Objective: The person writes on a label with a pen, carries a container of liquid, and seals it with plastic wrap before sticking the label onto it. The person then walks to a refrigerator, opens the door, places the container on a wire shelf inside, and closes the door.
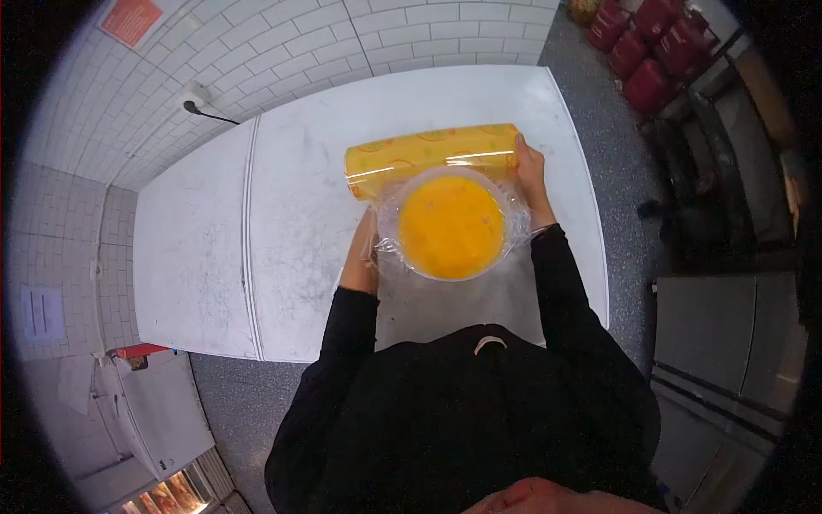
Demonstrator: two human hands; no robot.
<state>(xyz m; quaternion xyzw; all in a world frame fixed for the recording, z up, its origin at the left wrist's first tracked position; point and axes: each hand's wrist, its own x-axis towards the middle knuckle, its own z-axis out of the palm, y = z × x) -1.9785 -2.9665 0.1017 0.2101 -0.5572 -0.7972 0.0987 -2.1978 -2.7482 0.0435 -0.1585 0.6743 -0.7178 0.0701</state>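
Observation:
A wide roll of cling film (428,154), yellowish with a faint printed pattern, lies across the far side of a round pale bowl (509,201). Yellow-orange contents (452,227) fill much of the bowl; they look like beaten egg. Clear film (387,230) is bunched and creased around the bowl's sides. My right hand (530,167) grips the right end of the roll, thumb on top. Near the roll's left end, my left hand (368,219) reaches in beside the bowl, its fingers hidden behind the film and roll.
Beneath the bowl is a white chest-like top (308,240) with a seam (248,240) on its left. A tiled wall (300,38) borders the far side, with a plug and cable (193,107). Dark red containers (655,51) stand far right; a grey cabinet (706,325) is at right.

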